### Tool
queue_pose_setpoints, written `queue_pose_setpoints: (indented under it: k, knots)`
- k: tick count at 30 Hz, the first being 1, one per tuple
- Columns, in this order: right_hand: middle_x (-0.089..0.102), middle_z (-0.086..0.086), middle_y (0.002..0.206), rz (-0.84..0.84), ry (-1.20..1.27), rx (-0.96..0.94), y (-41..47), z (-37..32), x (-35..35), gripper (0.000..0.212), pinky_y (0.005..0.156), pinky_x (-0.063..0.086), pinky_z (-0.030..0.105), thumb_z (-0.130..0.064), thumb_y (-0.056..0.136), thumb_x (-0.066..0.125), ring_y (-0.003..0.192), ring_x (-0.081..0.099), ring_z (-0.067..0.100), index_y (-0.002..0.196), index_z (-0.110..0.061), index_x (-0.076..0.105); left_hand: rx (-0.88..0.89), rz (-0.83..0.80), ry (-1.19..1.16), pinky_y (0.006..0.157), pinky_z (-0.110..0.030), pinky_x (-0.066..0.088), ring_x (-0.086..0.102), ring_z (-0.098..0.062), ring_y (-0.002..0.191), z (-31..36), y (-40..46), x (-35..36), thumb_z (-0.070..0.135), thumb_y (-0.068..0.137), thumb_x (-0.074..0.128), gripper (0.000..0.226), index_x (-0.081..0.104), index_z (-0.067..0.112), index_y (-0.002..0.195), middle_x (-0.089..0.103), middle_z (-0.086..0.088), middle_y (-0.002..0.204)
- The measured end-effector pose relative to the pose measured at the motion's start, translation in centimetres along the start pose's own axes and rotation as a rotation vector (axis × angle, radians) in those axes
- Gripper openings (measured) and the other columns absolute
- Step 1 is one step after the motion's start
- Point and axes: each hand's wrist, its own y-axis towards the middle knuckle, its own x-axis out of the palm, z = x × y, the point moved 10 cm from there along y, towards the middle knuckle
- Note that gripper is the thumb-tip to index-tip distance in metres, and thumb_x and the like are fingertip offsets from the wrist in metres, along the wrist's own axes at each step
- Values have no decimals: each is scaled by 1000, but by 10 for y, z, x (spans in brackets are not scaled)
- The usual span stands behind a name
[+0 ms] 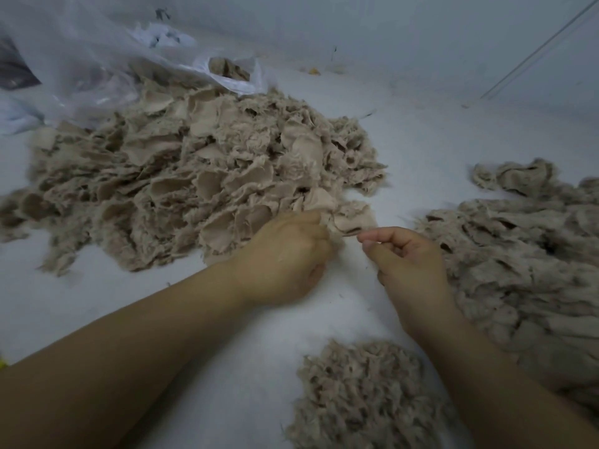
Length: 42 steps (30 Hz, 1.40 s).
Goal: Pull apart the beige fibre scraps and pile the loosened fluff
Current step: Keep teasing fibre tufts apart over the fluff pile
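Three heaps of beige fibre lie on a white surface [421,131], seen from the single head view. Item one: the large heap of scraps [181,176], left of centre, spreads with its long axis running left to right, its flat torn pieces overlapping and standing partly on edge, frayed at the rims. Item two: a second heap [525,273] at the right edge, flatter and more matted, running from the far right down toward the lower right corner. Item three: a small pile of fluff [363,396] at the bottom centre, loose and tufted, lying between the two forearms and just beside the right one. Item four: one scrap [350,218] at the near right tip of the large heap, its long axis roughly left to right, touching the heap behind it. The left hand [285,254] is curled, knuckles up, fingers closed round the scrap's left end. The right hand [405,257] has its fingertips [366,236] brought together on a thin strand at the scrap's lower right edge, pinching it. Item five: a clear plastic bag [84,59] at the upper left, crumpled, its mouth touching the far side of the large heap, with a few beige pieces showing inside the opening.
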Motion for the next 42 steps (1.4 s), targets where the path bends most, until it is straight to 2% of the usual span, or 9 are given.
queue_pose_setpoints:
  k: [5, 13, 16, 20, 23, 27, 33, 37, 42]
  knots:
    - [39, -4, 48, -12, -35, -10, -2, 0, 4, 23, 38, 24, 14, -4, 91, 66, 37, 25, 5, 77, -21, 76, -211, -100, 78, 83, -44, 45, 49, -27, 98, -51, -1, 13, 11, 92, 51, 20, 69, 10, 99, 67, -4, 101]
    - [38, -10, 44, 21, -63, -44, -2, -3, 1, 21, 37, 26, 14, -6, 90, 68, 37, 28, 2, 78, -21, 75, -238, 103, 116, 68, -39, 38, 51, -32, 89, -3, -24, 0, 4, 72, 45, 25, 64, 6, 88, 58, -11, 92]
    - [37, -12, 44, 28, -49, -42, -2, -3, 1, 21, 38, 26, 15, -5, 90, 68, 38, 27, 2, 78, -21, 75, -203, -54, -189, 66, -33, 26, 36, -20, 85, 36, -40, 16, 1, 59, 49, 29, 55, 10, 86, 48, -7, 90]
    - [38, -10, 44, 29, -40, -45, -2, -3, 1, 22, 37, 27, 14, -5, 90, 68, 37, 28, 3, 77, -22, 75, -155, -106, -545, 72, -36, 38, 43, -21, 87, 54, -44, 11, -10, 68, 47, 31, 58, 6, 92, 52, -8, 94]
    - [37, -11, 44, 34, -34, -39, -3, -2, 0, 24, 37, 25, 14, -4, 89, 67, 37, 26, 3, 76, -22, 75, -308, 8, -303, 76, -43, 45, 51, -30, 92, 14, -33, -2, -13, 78, 50, 28, 62, 1, 99, 56, -13, 100]
    - [38, -10, 45, 31, -16, -15, -3, 0, -1, 24, 37, 26, 13, -5, 90, 68, 37, 26, 2, 75, -23, 76, -473, -222, 62, 68, -39, 46, 53, -25, 85, -15, -39, 9, 16, 99, 40, 9, 48, 13, 97, 50, -3, 95]
    - [42, -5, 48, 23, -71, -52, -4, -6, 3, 20, 38, 30, 14, -5, 89, 68, 38, 30, 3, 79, -21, 75, -457, -389, -1002, 50, -24, 53, 64, -9, 53, 28, -38, 28, 13, 97, 51, 19, 61, 13, 82, 68, 2, 68]
    - [46, 6, 56, 20, -104, -56, -5, -8, 4, 19, 38, 30, 15, -6, 90, 68, 39, 31, 3, 81, -21, 75, -288, 74, -412, 71, -38, 51, 60, -19, 77, -13, -12, -6, -8, 86, 55, 18, 67, 3, 92, 65, -3, 83]
    - [42, -3, 49, 20, -96, -42, -4, -5, 3, 19, 37, 28, 15, -6, 90, 68, 38, 30, 2, 80, -20, 75, 9, -131, 59, 91, -41, 46, 53, -30, 110, -3, 6, 24, 3, 86, 43, 35, 62, 3, 115, 59, -13, 119]
